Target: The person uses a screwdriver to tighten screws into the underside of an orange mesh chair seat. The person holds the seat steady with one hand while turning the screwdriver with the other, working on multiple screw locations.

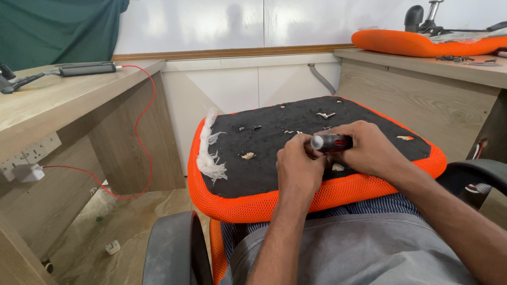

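Right hand (371,149) is closed around a red-and-black tool (332,142), left hand (297,166) curled shut beside its tip, both resting on the upturned seat cushion (264,160); a slip could jab the left fingers

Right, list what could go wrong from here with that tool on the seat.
1. The seat cushion lies upside down on the person's lap, not clamped; pressure could tip it.
2. The left hand sits right beside the screwdriver gripped by the right hand; a slip might jab the fingers.
3. Loose bits on the black underside could roll off onto the floor.
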